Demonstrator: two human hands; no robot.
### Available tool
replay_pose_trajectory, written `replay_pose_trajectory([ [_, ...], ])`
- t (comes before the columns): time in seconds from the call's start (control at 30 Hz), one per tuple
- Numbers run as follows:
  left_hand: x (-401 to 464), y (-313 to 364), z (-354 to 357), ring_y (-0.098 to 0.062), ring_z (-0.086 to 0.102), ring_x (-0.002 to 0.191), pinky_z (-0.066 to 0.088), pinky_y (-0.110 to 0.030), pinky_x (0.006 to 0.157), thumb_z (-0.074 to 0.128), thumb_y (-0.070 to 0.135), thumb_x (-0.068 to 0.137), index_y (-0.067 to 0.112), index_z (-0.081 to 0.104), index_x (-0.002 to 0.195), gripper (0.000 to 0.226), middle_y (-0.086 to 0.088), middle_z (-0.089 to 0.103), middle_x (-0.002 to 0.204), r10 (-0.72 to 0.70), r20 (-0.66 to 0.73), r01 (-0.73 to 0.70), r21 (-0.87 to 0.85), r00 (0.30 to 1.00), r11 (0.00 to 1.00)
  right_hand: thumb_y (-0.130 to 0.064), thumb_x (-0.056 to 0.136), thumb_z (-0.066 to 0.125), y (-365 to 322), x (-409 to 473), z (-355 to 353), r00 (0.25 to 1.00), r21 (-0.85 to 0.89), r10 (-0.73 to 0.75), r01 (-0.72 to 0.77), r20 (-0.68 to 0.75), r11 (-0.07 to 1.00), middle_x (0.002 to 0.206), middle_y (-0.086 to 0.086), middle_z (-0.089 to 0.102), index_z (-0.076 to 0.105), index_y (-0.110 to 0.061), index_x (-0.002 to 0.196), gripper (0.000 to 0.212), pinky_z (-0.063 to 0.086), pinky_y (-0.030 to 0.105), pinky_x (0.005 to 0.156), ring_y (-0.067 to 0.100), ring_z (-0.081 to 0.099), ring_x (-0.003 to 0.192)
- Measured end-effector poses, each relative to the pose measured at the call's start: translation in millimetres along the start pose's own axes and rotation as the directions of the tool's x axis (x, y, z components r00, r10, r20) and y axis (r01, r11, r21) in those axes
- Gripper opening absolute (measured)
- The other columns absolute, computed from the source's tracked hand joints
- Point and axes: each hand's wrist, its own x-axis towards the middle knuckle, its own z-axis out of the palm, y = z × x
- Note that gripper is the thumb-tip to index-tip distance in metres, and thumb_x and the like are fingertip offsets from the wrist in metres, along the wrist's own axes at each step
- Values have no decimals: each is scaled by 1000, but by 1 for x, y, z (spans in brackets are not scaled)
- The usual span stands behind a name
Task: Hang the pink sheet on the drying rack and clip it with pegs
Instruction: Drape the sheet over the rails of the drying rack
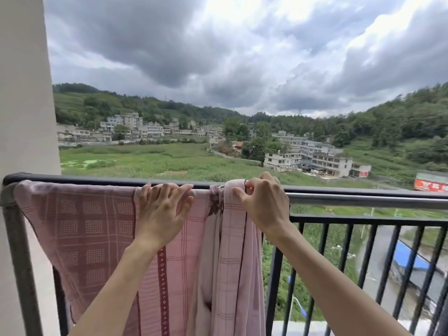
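The right hand (263, 204) pinches the bunched edge of the pink sheet (97, 229) where it folds over the rail (363, 198), thumb and curled fingers gathering a thick pleat. At its nine o'clock, the left hand (162, 209) lies flat on the cloth with fingers spread, tips hooked over the top of the rail. The sheet hangs over the rail: flat and spread toward nine o'clock, crumpled into a rope of folds under the right hand, trailing toward six o'clock. It looks thin, soft and limp, likely light and quick to slide. Best held by its top hem beside the rail, drawn toward three o'clock. No pegs are in view.
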Motion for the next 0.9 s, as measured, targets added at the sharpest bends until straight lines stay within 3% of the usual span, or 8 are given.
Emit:
replay_pose_trajectory([
  [0.1,1,-2,3,-16,40,113,1,-41,110,11,63,87,40,47,128,60,11,49,107,3,-8,-3,-10,1000,1000,-34,85,64,-5,8,2,999,59,21,-24,46,998,98,5,62,71,-10,93,26,45,29,73,22,57,93],
  [0.2,1,-2,4,-17,41,113,1,-40,109,13,62,88,40,49,126,56,10,49,106,9,-13,-9,-8,1000,1000,-27,83,64,-6,17,-1,969,289,173,-219,177,932,87,0,67,71,-12,87,17,52,33,75,18,61,86],
  [0.3,1,-3,5,-17,42,112,-1,-38,108,15,61,89,40,51,124,54,10,50,105,4,-12,-4,-20,1000,1000,-21,86,60,-4,24,-6,926,397,236,-343,294,851,71,-6,61,67,-11,76,16,49,27,66,12,57,74],
  [0.37,1,-3,5,-17,42,112,-1,-37,107,17,60,90,40,52,121,51,10,50,104,-4,-20,3,-28,1000,1000,-16,88,54,-1,26,-10,910,413,244,-375,335,830,71,0,60,64,-3,75,21,45,30,66,14,53,71],
  [0.53,2,-2,5,-18,43,110,3,-40,107,19,58,91,38,55,115,47,9,51,102,-12,-39,11,-30,999,999,-11,95,44,36,46,-48,801,656,466,-586,376,476,82,9,58,57,-10,72,26,49,43,86,27,56,90],
  [0.63,2,9,0,-23,47,113,6,-45,111,31,50,94,30,59,116,40,3,57,108,-63,-37,62,-26,997,998,-12,96,43,78,52,-75,771,710,549,-581,323,398,83,7,52,54,-12,80,19,47,41,80,26,52,92],
  [0.77,3,74,-7,-26,50,114,14,-48,113,50,25,92,16,62,117,29,-8,60,117,-158,-64,147,-152,985,977,-11,95,48,118,38,-95,744,739,511,-616,431,273,78,6,56,57,-8,84,14,46,30,55,18,55,71],
  [0.9,-10,198,1,-14,51,104,22,-23,93,57,30,88,18,63,111,27,2,62,110,79,-152,-126,-324,985,938,-3,89,53,146,31,-121,767,778,397,-603,504,177,69,7,63,63,-2,81,12,53,25,51,15,62,58],
])
